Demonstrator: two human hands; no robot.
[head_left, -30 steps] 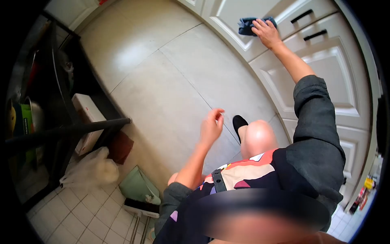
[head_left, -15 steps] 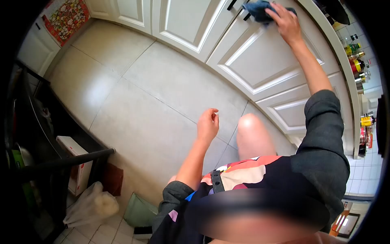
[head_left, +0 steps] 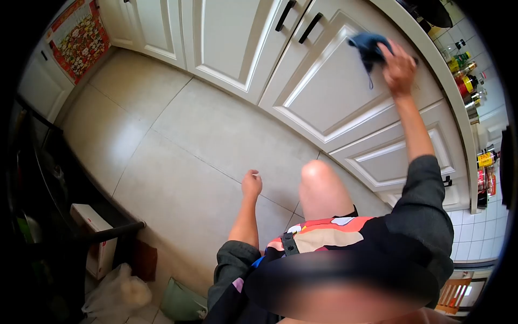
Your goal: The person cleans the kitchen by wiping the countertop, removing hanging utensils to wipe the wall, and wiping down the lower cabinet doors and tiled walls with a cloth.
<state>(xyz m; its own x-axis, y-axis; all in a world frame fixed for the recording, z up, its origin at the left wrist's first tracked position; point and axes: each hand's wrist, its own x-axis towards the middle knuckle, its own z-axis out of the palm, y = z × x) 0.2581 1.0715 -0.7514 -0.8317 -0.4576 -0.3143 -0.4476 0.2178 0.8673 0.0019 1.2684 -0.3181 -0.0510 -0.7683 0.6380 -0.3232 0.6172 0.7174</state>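
Note:
My right hand [head_left: 399,67] grips a dark blue cloth [head_left: 370,47] against the upper part of a white cabinet door [head_left: 318,81]. A thin loop hangs from the cloth, which is slightly blurred. To the left of the cloth is the door's black handle [head_left: 311,28]. Over the grey floor tiles, near my knee, my left hand [head_left: 251,183] hangs in the air with its fingers curled in; whether anything is inside them is too small to tell.
A black shelf rack with a bar [head_left: 116,231] stands at the left, holding a white box [head_left: 91,237]. Below it are a plastic bag [head_left: 116,294] and a green dustpan [head_left: 181,301]. Bottles [head_left: 468,83] line the countertop at right. A floral cloth [head_left: 83,46] hangs at upper left.
My right hand has carried the cloth from the neighbouring door past the handles onto this door's panel. My left hand has moved left and down, and the view has shifted along the cabinets.

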